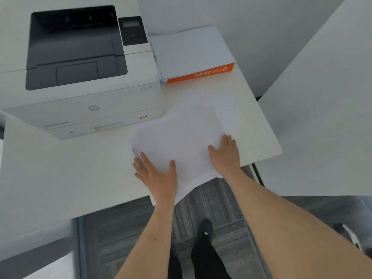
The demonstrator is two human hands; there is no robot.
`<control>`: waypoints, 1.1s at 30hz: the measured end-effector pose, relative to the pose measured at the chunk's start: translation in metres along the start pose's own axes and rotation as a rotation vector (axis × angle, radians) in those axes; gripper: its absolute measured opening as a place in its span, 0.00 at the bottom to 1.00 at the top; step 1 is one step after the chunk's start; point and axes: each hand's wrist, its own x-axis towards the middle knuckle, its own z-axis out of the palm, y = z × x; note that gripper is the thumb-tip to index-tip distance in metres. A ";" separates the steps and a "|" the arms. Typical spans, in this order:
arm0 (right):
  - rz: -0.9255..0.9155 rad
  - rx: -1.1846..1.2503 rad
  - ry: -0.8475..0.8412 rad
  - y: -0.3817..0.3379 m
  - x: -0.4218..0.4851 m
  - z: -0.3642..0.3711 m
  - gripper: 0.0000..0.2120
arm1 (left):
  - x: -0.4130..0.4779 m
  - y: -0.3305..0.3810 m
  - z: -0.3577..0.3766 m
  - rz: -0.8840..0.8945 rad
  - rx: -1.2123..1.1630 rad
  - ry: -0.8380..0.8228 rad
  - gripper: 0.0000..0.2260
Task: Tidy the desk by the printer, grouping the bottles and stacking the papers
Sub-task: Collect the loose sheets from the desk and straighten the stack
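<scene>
Fingers of both hands lay spread and flat, pinching nothing, on the loose sheets of paper just in front of the printer.
Left hand and right hand pressed opposite sides of the sheets; these looked light, limp and slippery, one corner overhanging the desk, so squaring them by the edges seemed wisest.
</scene>
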 end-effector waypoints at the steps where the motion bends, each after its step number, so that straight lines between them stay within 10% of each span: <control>1: -0.002 -0.032 0.054 -0.002 -0.007 0.003 0.32 | -0.005 0.007 0.007 0.001 -0.033 0.000 0.45; 7: 0.090 -0.154 0.137 -0.010 0.017 -0.020 0.27 | -0.006 0.005 0.012 -0.096 0.158 0.174 0.46; 13: -0.063 -0.183 -0.133 -0.005 0.053 -0.031 0.33 | -0.008 0.001 0.013 -0.194 0.346 0.179 0.41; 20: -0.079 -0.285 0.080 -0.009 0.036 -0.025 0.25 | -0.017 0.006 0.016 -0.328 0.273 0.276 0.41; 24: -0.183 -0.256 -0.067 -0.012 0.065 -0.033 0.34 | -0.021 -0.003 0.001 -0.651 -0.050 0.436 0.37; 33: -0.165 -0.372 0.031 -0.012 0.054 -0.036 0.28 | -0.037 0.020 0.020 -0.964 -0.665 0.194 0.35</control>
